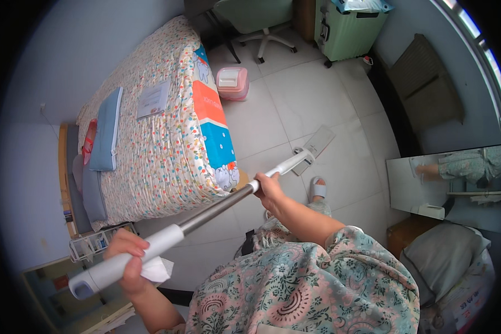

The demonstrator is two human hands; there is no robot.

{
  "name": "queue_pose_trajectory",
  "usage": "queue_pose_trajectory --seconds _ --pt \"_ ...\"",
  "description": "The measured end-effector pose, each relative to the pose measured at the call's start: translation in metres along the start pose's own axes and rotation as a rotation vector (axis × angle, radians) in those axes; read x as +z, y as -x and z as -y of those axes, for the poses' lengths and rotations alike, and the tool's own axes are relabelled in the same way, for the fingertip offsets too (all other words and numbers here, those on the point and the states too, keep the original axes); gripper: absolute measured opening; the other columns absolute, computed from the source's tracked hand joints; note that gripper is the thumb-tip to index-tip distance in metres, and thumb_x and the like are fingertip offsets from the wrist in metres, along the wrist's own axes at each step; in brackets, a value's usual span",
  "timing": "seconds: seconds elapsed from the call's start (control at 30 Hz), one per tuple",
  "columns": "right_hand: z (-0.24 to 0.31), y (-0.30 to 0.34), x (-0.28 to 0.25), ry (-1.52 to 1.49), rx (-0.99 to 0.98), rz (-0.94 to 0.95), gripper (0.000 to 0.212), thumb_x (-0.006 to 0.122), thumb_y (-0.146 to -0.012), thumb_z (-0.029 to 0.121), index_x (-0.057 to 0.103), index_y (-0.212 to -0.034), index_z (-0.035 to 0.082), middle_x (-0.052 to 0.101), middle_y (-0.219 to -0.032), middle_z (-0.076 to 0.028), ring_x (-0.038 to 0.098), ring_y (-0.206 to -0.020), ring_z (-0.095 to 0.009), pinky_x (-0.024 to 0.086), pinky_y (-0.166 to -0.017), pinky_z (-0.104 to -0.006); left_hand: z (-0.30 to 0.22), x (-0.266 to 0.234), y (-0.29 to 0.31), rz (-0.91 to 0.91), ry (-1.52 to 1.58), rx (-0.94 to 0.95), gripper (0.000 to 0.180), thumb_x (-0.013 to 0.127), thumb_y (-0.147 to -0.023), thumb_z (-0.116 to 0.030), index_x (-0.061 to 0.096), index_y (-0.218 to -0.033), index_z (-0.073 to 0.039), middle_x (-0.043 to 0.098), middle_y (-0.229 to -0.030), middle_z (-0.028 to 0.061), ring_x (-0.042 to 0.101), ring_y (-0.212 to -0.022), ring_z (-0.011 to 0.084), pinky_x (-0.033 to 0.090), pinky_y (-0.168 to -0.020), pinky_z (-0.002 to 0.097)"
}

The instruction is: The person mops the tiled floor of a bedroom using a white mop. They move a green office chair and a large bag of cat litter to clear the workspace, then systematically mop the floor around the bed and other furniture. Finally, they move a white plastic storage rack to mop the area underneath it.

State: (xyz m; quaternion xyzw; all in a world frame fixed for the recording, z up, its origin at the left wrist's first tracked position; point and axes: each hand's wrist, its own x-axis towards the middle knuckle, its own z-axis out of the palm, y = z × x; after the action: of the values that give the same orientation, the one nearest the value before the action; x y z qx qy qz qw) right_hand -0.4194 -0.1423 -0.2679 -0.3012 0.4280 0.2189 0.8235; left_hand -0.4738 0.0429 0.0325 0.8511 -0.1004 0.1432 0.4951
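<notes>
A long flat mop (220, 207) with a white grip, a bare metal pole and a white lower shaft slants across the view. My left hand (127, 253) is wrapped round the thick white grip near its top end, at the lower left. Further down the pole, my right hand (267, 188) closes on the white lower shaft where it meets the metal. The flat rectangular mop head (317, 143) lies on the tiled floor, just beyond my slippered foot (318, 188). A white angular object (157, 269) shows beside my left hand; I cannot tell what it is.
A bed with a dotted cover (145, 139) stands to the left, with a pink lidded bin (232, 83) by its far corner. At the back are a wheeled chair (256, 16) and a green suitcase (348, 33). A mirror (417, 186) leans at the right.
</notes>
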Motion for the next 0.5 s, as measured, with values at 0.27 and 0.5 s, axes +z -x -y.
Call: queue_pose_trajectory --seconds 0.27,0.5 --pt "-0.016 0.01 0.061 0.118 0.096 0.179 0.094 0.052 -0.081 0.01 -0.025 -0.135 0.017 0.048 -0.106 -0.015 0.056 -0.073 -0.021 0.052 -0.061 -0.0382 -0.038 -0.016 0.036 -0.362 -0.086 0.036 0.042 0.058 -0.067 -0.045 0.04 -0.065 -0.006 0.045 -0.064 0.0094 0.042 -0.063 0.015 0.031 -0.059 0.0263" --pt "-0.018 -0.056 0.118 0.41 0.141 0.334 0.087 0.055 -0.077 0.009 -0.008 -0.137 0.011 0.047 -0.104 -0.018 0.058 -0.068 -0.024 0.05 -0.051 -0.0326 -0.054 0.042 0.02 -0.331 -0.365 -0.054 0.039 0.055 -0.069 -0.041 0.041 -0.074 -0.004 0.048 -0.078 0.0133 0.041 -0.068 0.017 0.032 -0.065 0.0275"
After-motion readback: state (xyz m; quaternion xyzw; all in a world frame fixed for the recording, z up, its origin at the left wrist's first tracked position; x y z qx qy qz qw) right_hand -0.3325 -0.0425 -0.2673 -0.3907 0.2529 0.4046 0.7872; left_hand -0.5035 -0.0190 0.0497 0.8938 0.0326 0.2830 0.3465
